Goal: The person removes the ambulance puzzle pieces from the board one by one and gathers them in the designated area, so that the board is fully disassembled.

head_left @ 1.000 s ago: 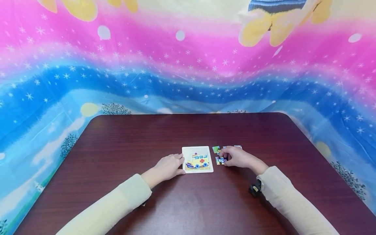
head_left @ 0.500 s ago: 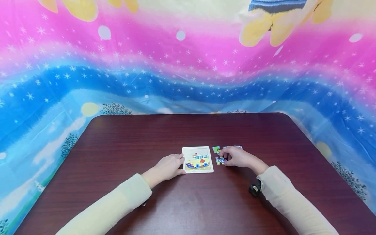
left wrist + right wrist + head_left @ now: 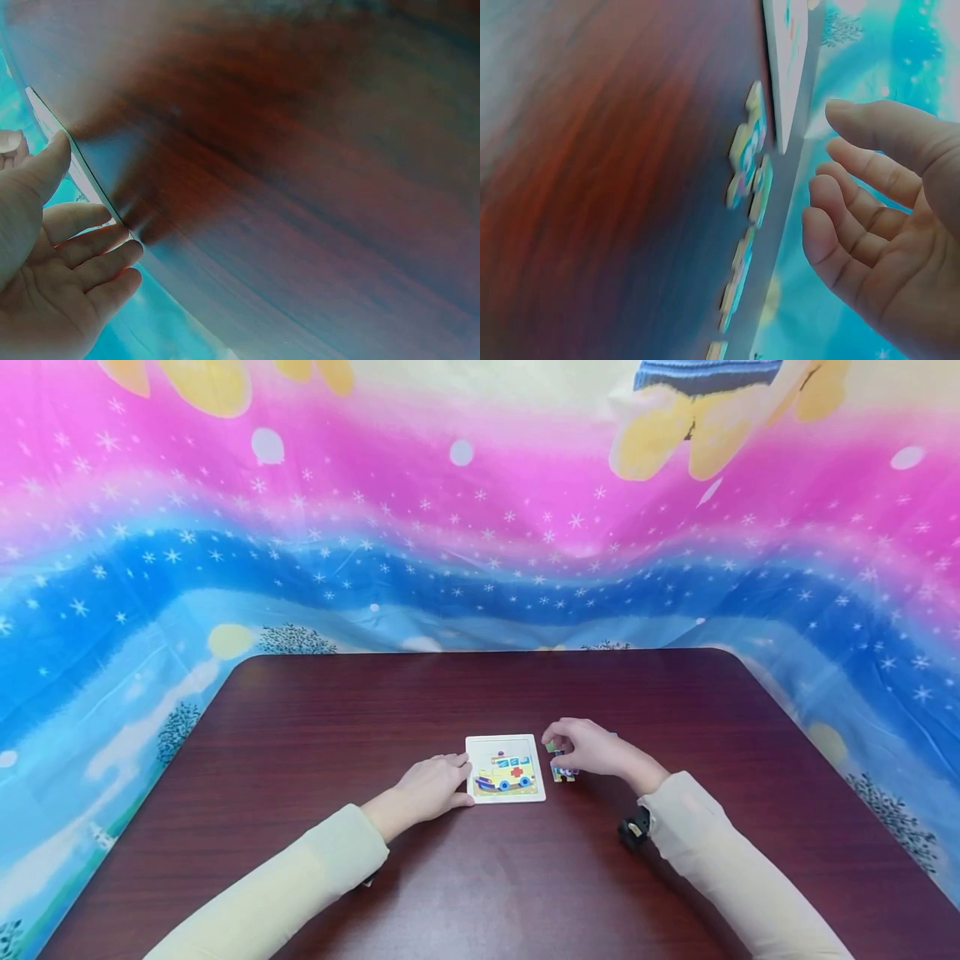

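A square white puzzle tray [image 3: 482, 746] with a yellow ambulance picture lies on the table. My left hand [image 3: 429, 787] rests at its left side, thumb near the front corner and fingers fairly straight against the edge, as the left wrist view also shows. My right hand [image 3: 594, 748] hovers just right of the tray, over loose jigsaw pieces. A gap shows between its thumb and bent fingertips in the right wrist view, with nothing held. Under it lie a piece with a face-like print [image 3: 564, 774] and a green piece [image 3: 551, 747]; the hand hides others.
The right wrist view shows several jigsaw pieces [image 3: 739, 279] in a loose row beside the tray's side [image 3: 786, 82]. All lie on a dark reddish wooden table [image 3: 480, 877]. A colourful cloth [image 3: 480, 543] hangs behind its far edge.
My right hand has lifted and shifted slightly left and away from me, off the near jigsaw pieces. My left hand and the tray stay in place.
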Motion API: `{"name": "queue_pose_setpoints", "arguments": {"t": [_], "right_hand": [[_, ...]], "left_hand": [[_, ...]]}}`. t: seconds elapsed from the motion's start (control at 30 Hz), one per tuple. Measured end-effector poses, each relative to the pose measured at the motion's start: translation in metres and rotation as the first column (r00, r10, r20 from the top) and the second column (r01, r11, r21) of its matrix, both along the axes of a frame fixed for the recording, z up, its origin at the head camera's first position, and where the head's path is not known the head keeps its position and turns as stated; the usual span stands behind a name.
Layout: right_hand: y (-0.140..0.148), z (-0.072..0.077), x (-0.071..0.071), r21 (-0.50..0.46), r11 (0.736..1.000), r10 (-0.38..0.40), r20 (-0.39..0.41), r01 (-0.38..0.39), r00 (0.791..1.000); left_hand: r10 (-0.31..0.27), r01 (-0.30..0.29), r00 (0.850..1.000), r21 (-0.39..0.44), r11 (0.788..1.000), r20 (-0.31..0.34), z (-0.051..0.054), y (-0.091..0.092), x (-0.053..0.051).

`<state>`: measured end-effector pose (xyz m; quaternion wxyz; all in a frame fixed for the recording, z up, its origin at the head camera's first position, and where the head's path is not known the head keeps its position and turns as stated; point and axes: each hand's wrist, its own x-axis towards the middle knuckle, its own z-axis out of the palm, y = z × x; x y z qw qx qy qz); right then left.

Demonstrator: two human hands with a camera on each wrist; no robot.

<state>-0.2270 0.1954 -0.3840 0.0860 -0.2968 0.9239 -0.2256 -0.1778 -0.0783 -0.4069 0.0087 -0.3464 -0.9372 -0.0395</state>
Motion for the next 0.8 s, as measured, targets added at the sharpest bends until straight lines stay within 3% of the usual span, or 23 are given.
{"name": "queue_pose_setpoints", "arguments": {"t": [0.8], "right_hand": [[-0.055, -0.003, -0.002, 0.02, 0.998, 0.062, 0.05, -0.063, 0.997]], "left_hand": [[0.013, -0.013, 1.0, -0.003, 1.0, 0.006, 0.0, 0.001, 0.0]]}}
